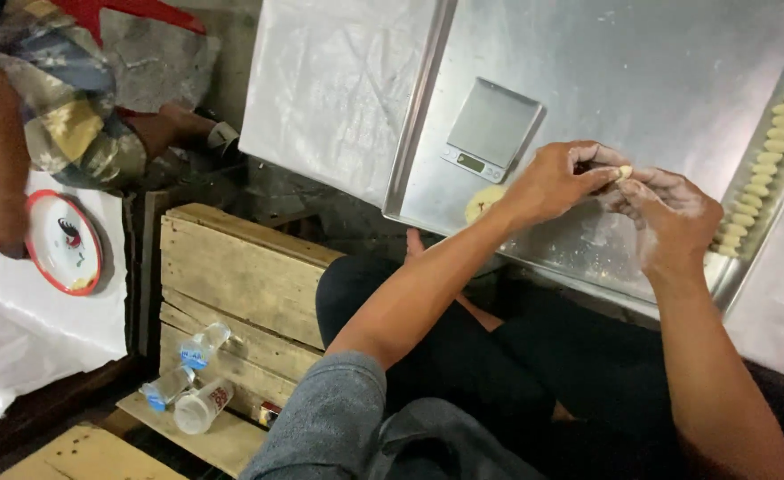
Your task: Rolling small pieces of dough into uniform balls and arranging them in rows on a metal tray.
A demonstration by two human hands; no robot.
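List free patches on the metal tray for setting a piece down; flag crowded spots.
Free: the wide bare stretch of the metal tray above both hands, between the small scale and the row of dough pieces. Crowded: the right rim along that row, and the near edge where the left hand, right hand and dough lump sit.

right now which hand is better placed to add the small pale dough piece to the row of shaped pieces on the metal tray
Probably the right hand: it is nearer the row of shaped pieces along the metal tray edge. Both it and the left hand pinch the small pale dough piece.
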